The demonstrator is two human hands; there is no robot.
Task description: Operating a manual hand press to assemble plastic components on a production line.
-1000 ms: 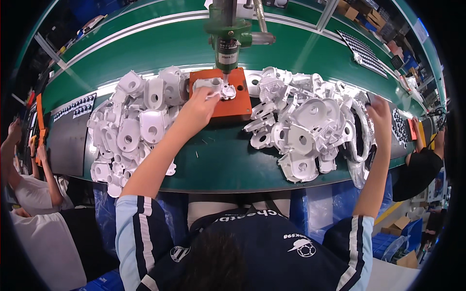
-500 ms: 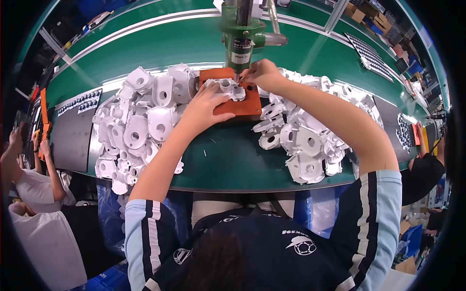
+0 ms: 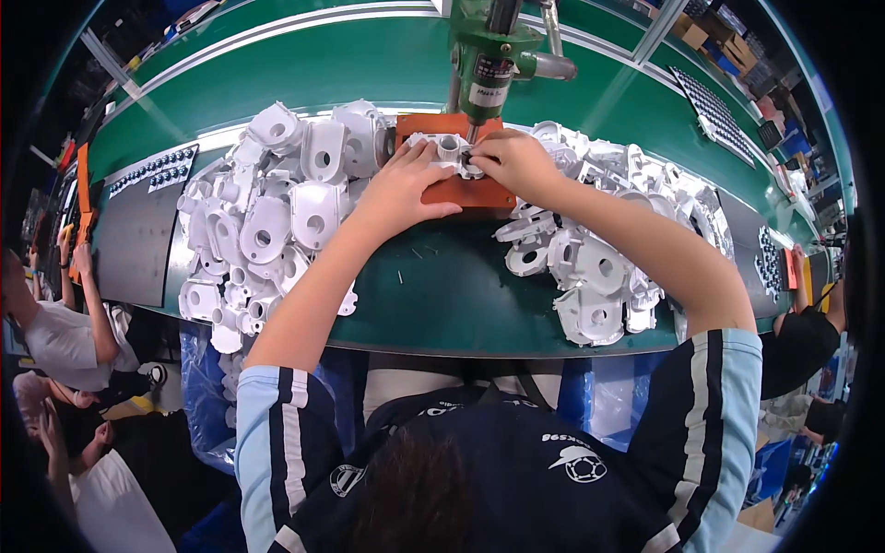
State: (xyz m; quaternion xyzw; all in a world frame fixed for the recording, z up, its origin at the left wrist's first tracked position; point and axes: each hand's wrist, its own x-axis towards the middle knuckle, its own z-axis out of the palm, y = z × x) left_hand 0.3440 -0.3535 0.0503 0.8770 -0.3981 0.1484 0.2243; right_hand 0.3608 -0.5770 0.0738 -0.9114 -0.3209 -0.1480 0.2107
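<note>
Reached forward from striped short sleeves, both forearms stretched over the green tabletop (image 3: 442, 295) and converging at its far side. Left hand (image 3: 406, 184) laid flat, fingers spread open, pressing the near edge of the small white moulded plastic housing (image 3: 442, 147) down on the orange rectangular fixture block (image 3: 466, 189). Right hand (image 3: 516, 161) curled closed around the housing's right side, pinching it beneath the tip of the green hanging power screwdriver (image 3: 489, 55). Judged light, rigid, smooth and somewhat slippery; best held by its outer walls, clear of the bored hole. Flanked by heaps of similar white housings, left pile (image 3: 267, 212) and right pile (image 3: 599, 249).
</note>
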